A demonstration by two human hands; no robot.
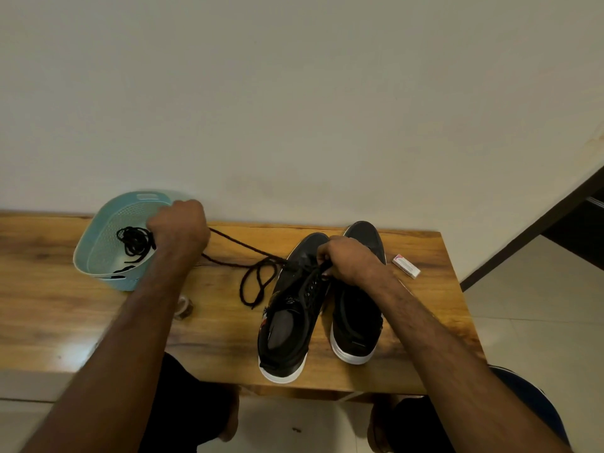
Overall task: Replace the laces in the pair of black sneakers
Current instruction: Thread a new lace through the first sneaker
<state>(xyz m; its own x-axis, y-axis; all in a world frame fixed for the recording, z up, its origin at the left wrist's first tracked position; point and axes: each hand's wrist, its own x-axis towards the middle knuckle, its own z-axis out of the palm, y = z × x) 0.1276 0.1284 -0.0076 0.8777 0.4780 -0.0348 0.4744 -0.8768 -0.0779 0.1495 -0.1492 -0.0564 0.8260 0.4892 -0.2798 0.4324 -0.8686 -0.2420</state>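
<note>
Our left grip (pixel 178 228) is a closed fist round a dark lace (pixel 243 243), held over the near rim of a pale blue basket (pixel 108 230) at ten o'clock on the wooden table (pixel 65 305). Our right grip (pixel 349 259) seems to pinch the same lace where it meets the eyelet row of the left sneaker (pixel 287 322). That shoe stands touching the right sneaker (pixel 358 325) at the table's middle, heels at six o'clock, toes near twelve. From the eyelets the lace runs toward ten o'clock, with a slack loop beside the shoe. We judge the coming pull follows that line, slanting off the shoe's long axis, with the left grip pulling and the right steadying. Spare black laces (pixel 135 241) lie in the basket.
</note>
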